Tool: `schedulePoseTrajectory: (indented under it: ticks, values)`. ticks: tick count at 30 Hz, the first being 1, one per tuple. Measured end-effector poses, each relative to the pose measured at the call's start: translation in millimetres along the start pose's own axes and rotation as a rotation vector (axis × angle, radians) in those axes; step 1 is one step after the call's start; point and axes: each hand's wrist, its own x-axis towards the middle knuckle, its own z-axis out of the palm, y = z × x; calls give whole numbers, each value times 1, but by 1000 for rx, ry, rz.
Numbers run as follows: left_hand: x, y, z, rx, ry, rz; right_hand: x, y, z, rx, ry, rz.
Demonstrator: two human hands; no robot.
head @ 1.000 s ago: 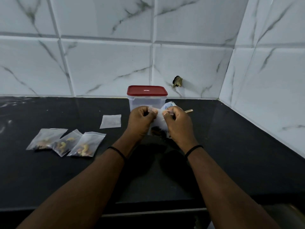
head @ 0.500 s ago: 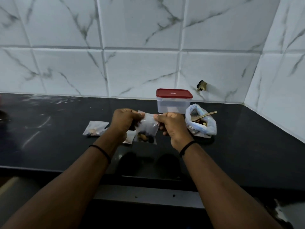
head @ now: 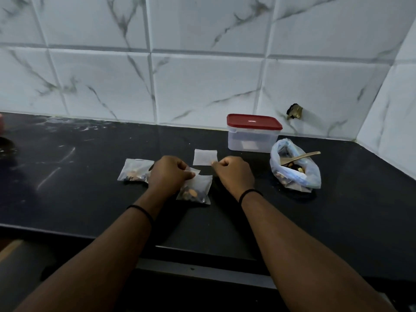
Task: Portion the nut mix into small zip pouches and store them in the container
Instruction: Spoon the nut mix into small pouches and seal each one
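Note:
A filled zip pouch [head: 196,188] with nuts lies on the black counter [head: 337,210], and my left hand [head: 170,174] pinches its top left corner. My right hand [head: 234,174] is curled just right of that pouch. Its thumb sits at the lower right corner of an empty pouch [head: 204,156]; I cannot tell whether it grips it. Another filled pouch [head: 135,173] lies left of my left hand, and more pouches are partly hidden under that hand. The clear container [head: 252,141] with a red lid [head: 254,121] stands shut at the back.
The open plastic bag of nut mix [head: 295,171] sits right of my hands with a wooden spoon [head: 302,156] sticking out of it. The tiled wall runs behind the counter and turns a corner at the right. The counter's front edge lies under my forearms.
Both hands have come down from holding the filled pouch in the air. It now lies on the counter, my right hand has let go of it, and the view has shifted left.

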Motion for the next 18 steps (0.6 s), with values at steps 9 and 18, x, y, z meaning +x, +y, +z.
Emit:
schedulePoseTrajectory:
  ticks: [9,18]
  values:
    - [11,-6,3,136,37,82,55,4,22,-364,-61,-115]
    - [7,4,4,187,104,90,43,12,8,-156,69,-125]
